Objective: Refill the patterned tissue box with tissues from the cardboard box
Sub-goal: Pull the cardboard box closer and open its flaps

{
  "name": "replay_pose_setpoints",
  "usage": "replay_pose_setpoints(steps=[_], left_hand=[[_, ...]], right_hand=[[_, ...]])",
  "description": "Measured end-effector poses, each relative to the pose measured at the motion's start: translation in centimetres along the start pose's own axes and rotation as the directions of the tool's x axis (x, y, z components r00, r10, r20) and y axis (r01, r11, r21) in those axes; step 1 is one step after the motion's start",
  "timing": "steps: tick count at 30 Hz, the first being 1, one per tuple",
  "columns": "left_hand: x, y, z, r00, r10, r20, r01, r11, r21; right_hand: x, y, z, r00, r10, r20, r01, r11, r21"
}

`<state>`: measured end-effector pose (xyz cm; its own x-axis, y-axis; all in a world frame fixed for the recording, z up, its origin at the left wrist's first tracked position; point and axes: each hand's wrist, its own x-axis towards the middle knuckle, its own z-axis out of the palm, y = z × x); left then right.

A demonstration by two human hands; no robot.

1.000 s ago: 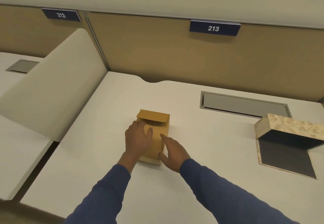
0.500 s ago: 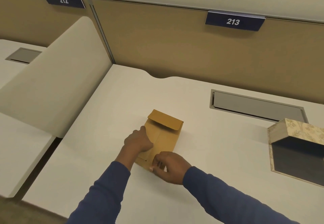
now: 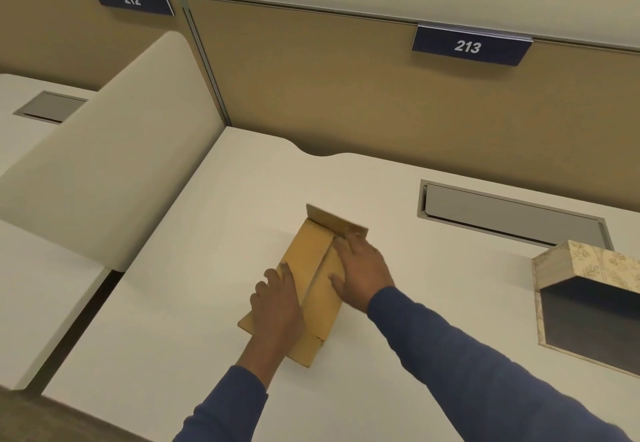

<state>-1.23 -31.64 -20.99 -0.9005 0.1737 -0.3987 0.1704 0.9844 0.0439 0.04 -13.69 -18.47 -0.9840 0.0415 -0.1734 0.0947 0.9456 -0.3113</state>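
While flat, cardboard box (image 3: pixel 313 268) under hands (image 3: pixel 363 272)

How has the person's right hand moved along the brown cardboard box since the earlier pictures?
Yes. The right hand has slid from the near end of the brown cardboard box toward its far flap, the end nearer the grey recessed desk hatch.

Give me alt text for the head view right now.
Both hands, left hand and right hand, press on a brown cardboard box on a white desk. A patterned tissue box sits open at right.
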Motion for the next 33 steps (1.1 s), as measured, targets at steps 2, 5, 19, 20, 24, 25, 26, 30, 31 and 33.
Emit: replay_pose_setpoints(steps=[2,5,19,20,24,25,26,30,31,33], left_hand=[[-0.4,0.1,-0.2,1.000,-0.001,-0.028,0.000,0.998,-0.055],[-1.1,-0.6,-0.7,0.987,-0.010,-0.161,-0.032,0.965,-0.260],[-1.1,-4.1,1.5,0.813,-0.509,-0.283,-0.008,0.476,-0.880],[-1.1,-4.1,1.6,0.813,-0.477,-0.334,-0.028,0.541,-0.841],[-0.9,-4.0,2.5,0.842,-0.338,-0.421,-0.043,0.736,-0.675],[-0.8,-3.8,2.8,0.856,-0.339,-0.389,0.014,0.769,-0.639],[-0.8,-3.6,3.0,0.868,-0.342,-0.361,0.073,0.806,-0.587],[-1.2,-2.7,3.8,0.930,-0.270,-0.250,0.167,0.915,-0.367],[-1.3,-2.7,4.3,0.943,-0.246,-0.223,0.168,0.933,-0.319],[-1.3,-2.8,5.2,0.958,-0.225,-0.179,0.169,0.945,-0.281]], right_hand=[[1.2,0.7,-0.7,0.999,0.042,-0.012,-0.042,0.999,0.021],[2.8,1.7,-1.5,0.991,0.121,0.053,-0.123,0.991,0.051],[2.3,-2.0,2.7,0.916,-0.273,0.296,0.370,0.858,-0.357],[2.2,-1.9,2.8,0.913,-0.276,0.301,0.377,0.852,-0.363],[1.8,-1.3,2.1,0.914,-0.296,0.278,0.377,0.872,-0.313],[1.8,-1.2,1.7,0.916,-0.312,0.254,0.381,0.876,-0.295],[1.8,-1.1,1.3,0.919,-0.332,0.214,0.383,0.881,-0.278],[0.9,-0.5,-0.8,0.948,-0.315,-0.044,0.295,0.922,-0.252],[0.5,-0.2,-1.4,0.963,-0.258,-0.076,0.231,0.939,-0.256],[-0.4,1.1,-2.0,0.993,-0.114,-0.038,0.098,0.952,-0.291]])
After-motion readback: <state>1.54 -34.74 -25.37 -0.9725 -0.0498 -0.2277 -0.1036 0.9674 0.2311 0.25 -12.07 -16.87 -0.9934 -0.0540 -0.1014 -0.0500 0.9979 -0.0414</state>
